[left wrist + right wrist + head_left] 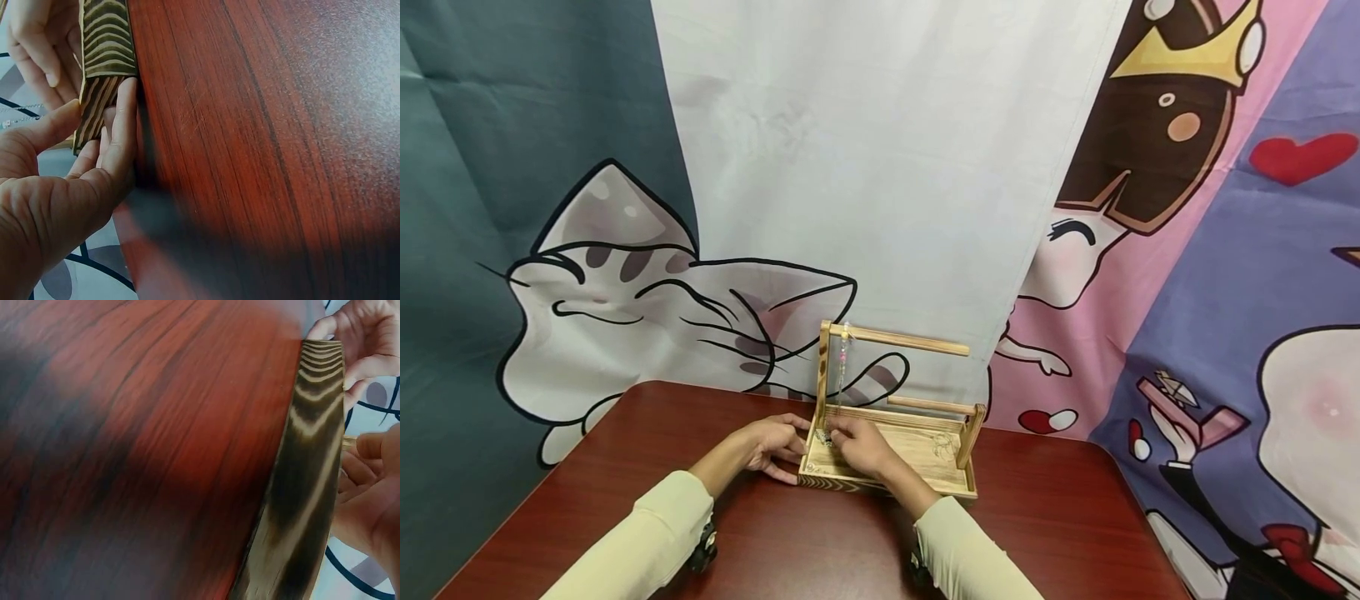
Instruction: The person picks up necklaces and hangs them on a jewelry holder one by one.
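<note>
A wooden jewelry stand point(917, 454) with a shallow tray and two bars sits on the table. My left hand point(772, 444) grips the tray's left end, its digits spread along the end wall point(100, 103). Inside the tray's left part is my right hand point(862, 447), fingers curled and pinching at a small silver chain point(822, 436); its fingertips are partly hidden. A necklace with pink and yellow beads point(843, 354) hangs from the left end of the tall upper bar point(910, 340). In the right wrist view the patterned front wall point(312, 462) stands before the right hand.
A thin loop of chain point(943, 445) lies in the tray's right part. The short lower bar point(932, 406) is held by a post on the right. Red-brown tabletop point(790, 542) surrounds the stand, and a cartoon-printed curtain point(880, 167) hangs behind the table.
</note>
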`<action>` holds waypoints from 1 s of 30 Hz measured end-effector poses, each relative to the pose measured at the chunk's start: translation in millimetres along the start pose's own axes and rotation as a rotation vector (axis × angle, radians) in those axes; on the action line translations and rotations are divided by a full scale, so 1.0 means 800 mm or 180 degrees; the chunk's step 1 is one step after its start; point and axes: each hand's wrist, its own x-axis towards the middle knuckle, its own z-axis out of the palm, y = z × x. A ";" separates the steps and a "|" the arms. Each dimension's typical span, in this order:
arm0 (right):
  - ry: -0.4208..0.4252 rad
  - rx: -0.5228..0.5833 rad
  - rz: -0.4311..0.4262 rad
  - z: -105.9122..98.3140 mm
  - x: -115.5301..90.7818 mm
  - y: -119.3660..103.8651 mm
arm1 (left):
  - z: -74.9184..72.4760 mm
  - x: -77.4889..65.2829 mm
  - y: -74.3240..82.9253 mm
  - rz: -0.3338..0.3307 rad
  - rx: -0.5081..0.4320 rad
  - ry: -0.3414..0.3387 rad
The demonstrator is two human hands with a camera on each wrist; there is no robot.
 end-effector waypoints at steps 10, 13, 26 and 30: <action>-0.0895 -0.1322 -0.0058 -0.012 -0.007 -0.002 | 0.001 0.001 0.001 -0.0018 -0.0001 -0.0012; -0.1083 -0.1558 0.0093 -0.016 -0.010 -0.013 | 0.000 0.001 0.001 -0.0011 0.0016 -0.0012; -0.1212 -0.1949 0.0356 -0.035 -0.025 -0.021 | 0.001 0.000 -0.003 -0.0013 0.0012 0.0009; -0.1183 -0.1927 0.0409 -0.047 -0.032 -0.017 | 0.001 0.000 0.000 0.0001 0.0020 0.0008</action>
